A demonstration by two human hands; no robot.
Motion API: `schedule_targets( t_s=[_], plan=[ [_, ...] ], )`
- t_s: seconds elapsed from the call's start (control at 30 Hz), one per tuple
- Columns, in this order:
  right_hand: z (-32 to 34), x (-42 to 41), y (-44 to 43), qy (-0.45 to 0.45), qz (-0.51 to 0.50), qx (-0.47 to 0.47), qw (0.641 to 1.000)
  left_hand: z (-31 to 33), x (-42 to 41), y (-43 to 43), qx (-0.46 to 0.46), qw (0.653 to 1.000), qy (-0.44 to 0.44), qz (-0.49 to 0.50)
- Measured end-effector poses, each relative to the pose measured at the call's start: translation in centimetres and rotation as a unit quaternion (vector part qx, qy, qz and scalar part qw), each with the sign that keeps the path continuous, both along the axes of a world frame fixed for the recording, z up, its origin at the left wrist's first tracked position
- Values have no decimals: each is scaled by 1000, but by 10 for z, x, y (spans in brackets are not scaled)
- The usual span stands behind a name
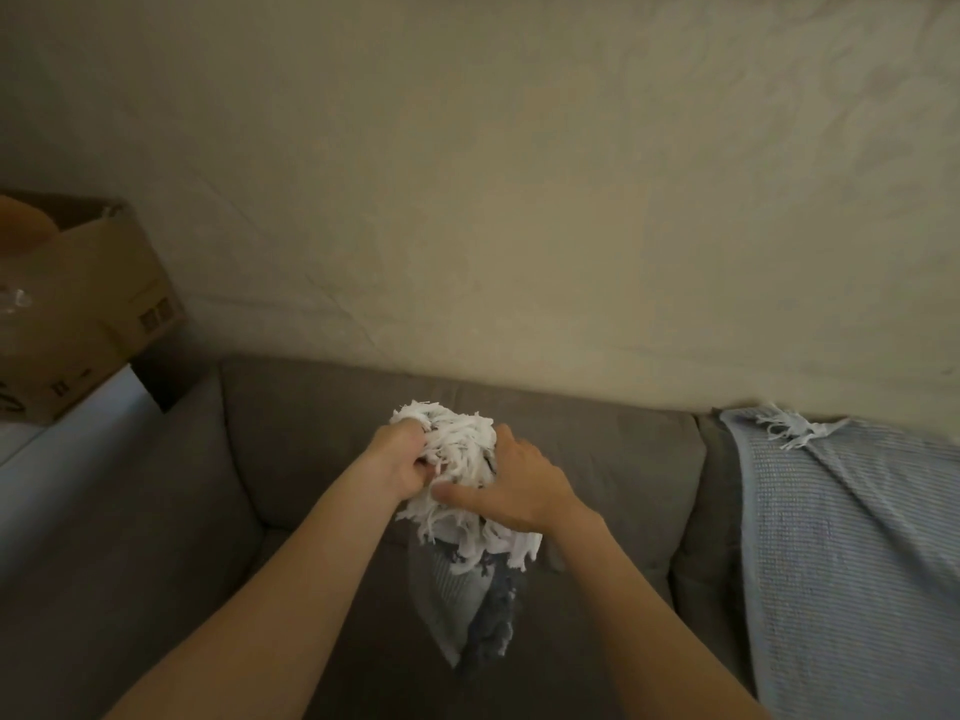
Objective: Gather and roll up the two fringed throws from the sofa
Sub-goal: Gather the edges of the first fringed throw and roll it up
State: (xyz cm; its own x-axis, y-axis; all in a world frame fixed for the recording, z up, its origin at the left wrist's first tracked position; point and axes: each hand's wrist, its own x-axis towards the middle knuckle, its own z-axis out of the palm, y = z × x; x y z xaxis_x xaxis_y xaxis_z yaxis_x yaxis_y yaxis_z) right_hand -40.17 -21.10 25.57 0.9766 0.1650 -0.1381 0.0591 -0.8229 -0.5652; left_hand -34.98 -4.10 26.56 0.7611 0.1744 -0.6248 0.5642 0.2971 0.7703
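A bunched throw with white fringe is held up over the grey sofa, its blue-grey cloth hanging down below my hands. My left hand grips the fringe from the left with curled fingers. My right hand wraps the bundle from the right, thumb pressed across its front. A second throw, light blue with a ribbed weave, lies draped over the sofa's back and seat at the right, a tuft of pale fringe at its top edge.
A cardboard box sits on a white surface beyond the sofa's left arm. A plain beige wall rises behind the sofa back.
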Motion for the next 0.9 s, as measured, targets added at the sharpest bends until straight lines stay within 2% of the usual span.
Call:
schedule_targets(
  t_s=[0.17, 0.3, 0.43, 0.57, 0.7, 0.8, 0.9],
  plan=[
    [-16, 12, 4, -47, -33, -69, 996, 6, -3, -13, -39, 999, 14, -33],
    [-14, 22, -12, -43, 37, -60, 997, 16, -5, -6, -17, 995, 9, -96],
    [10, 24, -33, 21, 98, 32, 995, 22, -12, 4, 10, 988, -20, -156],
    [21, 20, -36, 19, 24, 168, 985, 21, -22, 21, 4, 957, -102, -271],
    [34, 13, -35, 67, -32, 315, 946, -9, -25, 38, 4, 930, -218, -296],
    [38, 15, -32, 88, -15, 404, 910, -23, -29, 31, 5, 903, -287, -319],
    [38, 20, -44, 58, -10, 401, 914, -24, -33, 28, 11, 899, -270, -344]
  ],
)
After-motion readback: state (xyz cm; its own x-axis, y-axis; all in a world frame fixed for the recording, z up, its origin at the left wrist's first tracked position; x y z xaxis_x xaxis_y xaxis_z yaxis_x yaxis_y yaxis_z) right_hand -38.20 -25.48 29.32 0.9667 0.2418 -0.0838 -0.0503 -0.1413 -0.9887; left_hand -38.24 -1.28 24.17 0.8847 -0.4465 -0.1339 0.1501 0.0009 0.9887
